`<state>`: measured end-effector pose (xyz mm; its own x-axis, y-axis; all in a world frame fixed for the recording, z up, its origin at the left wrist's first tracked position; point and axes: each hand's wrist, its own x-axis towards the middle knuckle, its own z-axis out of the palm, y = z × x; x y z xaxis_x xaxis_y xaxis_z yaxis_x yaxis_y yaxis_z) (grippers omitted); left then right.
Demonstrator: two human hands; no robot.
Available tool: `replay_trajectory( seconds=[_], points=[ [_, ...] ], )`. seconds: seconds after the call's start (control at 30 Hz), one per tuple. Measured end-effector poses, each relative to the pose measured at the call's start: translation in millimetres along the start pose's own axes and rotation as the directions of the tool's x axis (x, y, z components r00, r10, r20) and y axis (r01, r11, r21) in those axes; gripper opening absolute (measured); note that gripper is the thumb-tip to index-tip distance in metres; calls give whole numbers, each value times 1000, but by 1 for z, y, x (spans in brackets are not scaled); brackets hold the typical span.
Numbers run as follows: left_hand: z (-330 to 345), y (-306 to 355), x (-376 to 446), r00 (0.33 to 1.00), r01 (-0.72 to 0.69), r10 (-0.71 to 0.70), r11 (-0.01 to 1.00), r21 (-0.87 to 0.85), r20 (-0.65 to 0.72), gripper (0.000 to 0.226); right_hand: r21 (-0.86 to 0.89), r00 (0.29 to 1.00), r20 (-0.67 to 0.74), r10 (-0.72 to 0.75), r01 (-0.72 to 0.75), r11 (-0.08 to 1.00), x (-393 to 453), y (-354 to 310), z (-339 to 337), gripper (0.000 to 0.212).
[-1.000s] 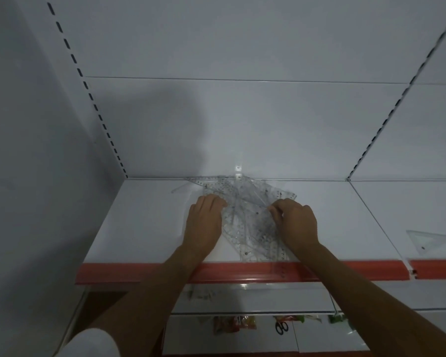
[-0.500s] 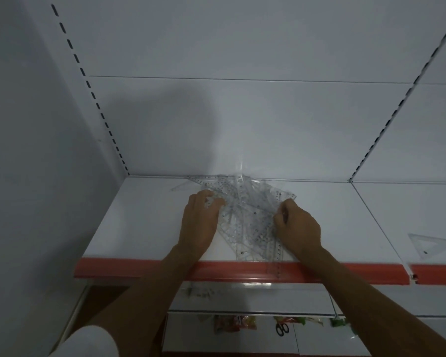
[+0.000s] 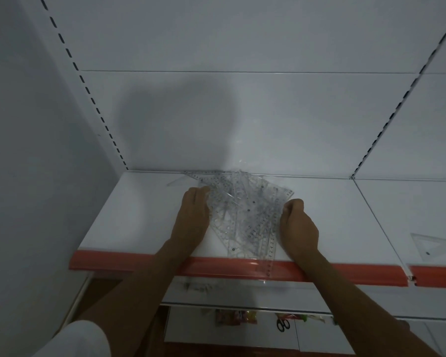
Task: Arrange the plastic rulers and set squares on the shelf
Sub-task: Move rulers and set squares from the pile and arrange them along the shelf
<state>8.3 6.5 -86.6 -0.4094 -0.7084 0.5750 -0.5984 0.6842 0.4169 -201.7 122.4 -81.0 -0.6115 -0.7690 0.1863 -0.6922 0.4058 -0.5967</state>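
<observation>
Heap of clear rulers and set squares (image 3: 245, 212) mid-frame, overlapping beyond counting, left hand (image 3: 193, 215) flat against it, right hand (image 3: 298, 225) pinching its edge, fingertips hidden.

Your shelf (image 3: 144, 215) is plain white, its front lip (image 3: 129, 262) orange-red. On it, your pile of rulers and set squares (image 3: 242, 210) is clear plastic, speckled with dark printed ticks and numerals. Right of the pile, a lone set square (image 3: 433, 246) is clear too. Upright (image 3: 88, 91) left of the pile: white, black slots
</observation>
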Motion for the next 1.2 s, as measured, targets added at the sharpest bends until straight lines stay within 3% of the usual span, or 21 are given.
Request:
replay_trajectory(
  seconds=[0.2, 0.33, 0.43, 0.53, 0.67, 0.8, 0.9, 1.1, 1.2],
  points=[
    [-2, -2, 1, 1000, -19, 19, 1000, 24, -14, 27, 115, 997, -68, -26, 34, 993, -2, 3, -1, 3],
    [-10, 1, 10, 999, 25, -20, 992, 125, -44, 22, 201, 995, -102, -5, 25, 979, -1, 4, -2, 14],
    [-20, 17, 26, 993, 105, -102, 994, 43, -56, 29, 159, 998, -54, -24, 33, 987, -3, -2, -4, 29],
    [-26, 35, 44, 971, 237, -237, 971, 11, -6, 20, 118, 999, -38, 6, -1, 993, -2, -4, -4, 29],
    [-21, 54, 63, 922, 388, -368, 880, -273, 124, 14, 111, 998, -62, 0, 7, 994, -2, -11, -16, 34],
    [-6, 79, 72, 896, 438, -327, 762, -478, 300, 10, 55, 995, -98, 30, -25, 998, -4, -8, -46, 37],
    [7, 111, 71, 873, 459, -233, 691, -559, 428, 32, 16, 983, -153, 102, -101, 995, -14, 7, -75, 33],
    [42, 201, 48, 829, 389, 44, 672, -630, 558, 39, -55, 922, -268, 279, -304, 951, -73, 55, -145, 37],
    [53, 251, 28, 801, 309, 170, 704, -639, 575, 36, -69, 874, -371, 314, -363, 929, -117, 78, -180, 52]
  ],
)
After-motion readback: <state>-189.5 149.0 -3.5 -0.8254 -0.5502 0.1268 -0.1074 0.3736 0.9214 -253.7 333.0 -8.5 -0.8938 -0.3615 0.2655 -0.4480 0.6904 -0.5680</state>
